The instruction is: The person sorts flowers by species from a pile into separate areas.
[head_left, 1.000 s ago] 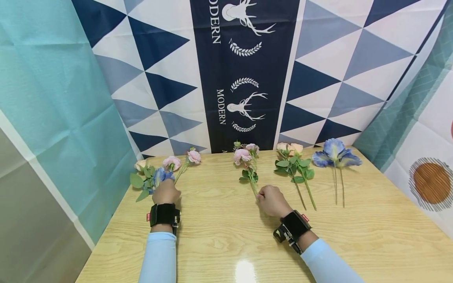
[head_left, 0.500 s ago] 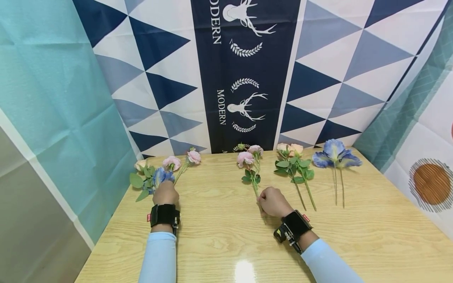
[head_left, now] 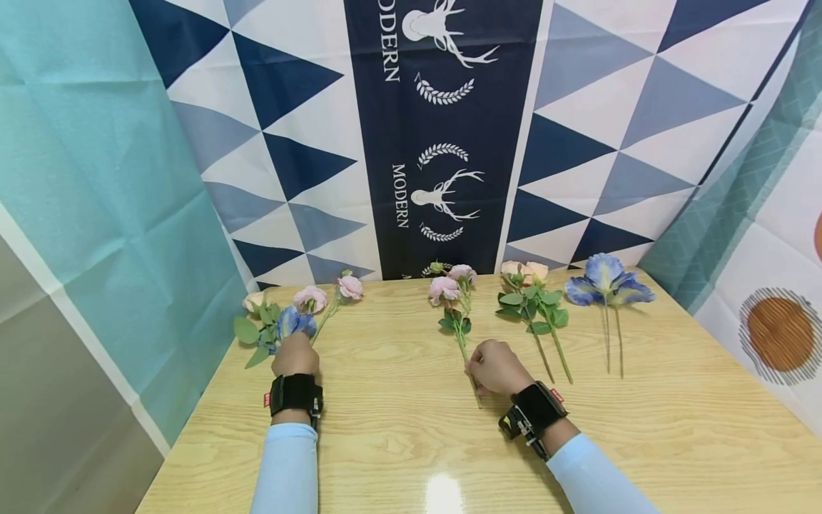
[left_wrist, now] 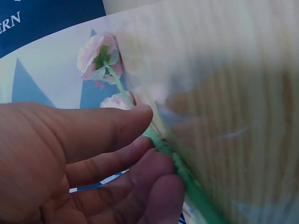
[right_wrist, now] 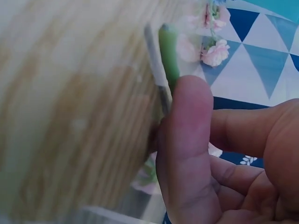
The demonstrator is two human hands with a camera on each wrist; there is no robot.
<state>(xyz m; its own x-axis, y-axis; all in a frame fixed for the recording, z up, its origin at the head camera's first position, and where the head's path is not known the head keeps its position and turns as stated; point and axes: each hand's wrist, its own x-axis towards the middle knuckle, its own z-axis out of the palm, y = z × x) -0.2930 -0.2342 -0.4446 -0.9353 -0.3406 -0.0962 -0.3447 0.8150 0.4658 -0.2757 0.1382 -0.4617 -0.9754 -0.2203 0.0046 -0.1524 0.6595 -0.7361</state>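
Observation:
My left hand (head_left: 295, 355) is low over the table at the left bunch, its fingertips and thumb at a green stem (left_wrist: 198, 198). That stem belongs to a pink flower (left_wrist: 99, 56) with an open, layered head. A blue flower (head_left: 290, 323), another pink flower (head_left: 311, 298) and green leaves (head_left: 247, 330) lie just beyond this hand. Near the middle, my right hand (head_left: 497, 365) pinches the lower stem of a pink flower spray (head_left: 443, 289) that lies pointing away. In the right wrist view its green stem end (right_wrist: 168, 49) sticks out past the index finger.
Right of the spray lie peach roses (head_left: 531, 271) with leafy stems. Farther right are blue irises (head_left: 605, 275) on thin stems. A peach flower (head_left: 253, 300) lies at the far left. Patterned cloth (head_left: 449, 143) hangs behind the wooden table (head_left: 398, 442).
The pink spray has shifted slightly right and nearer, and more of its stem end shows below my right hand. My left hand has drawn back a little from the blue flower.

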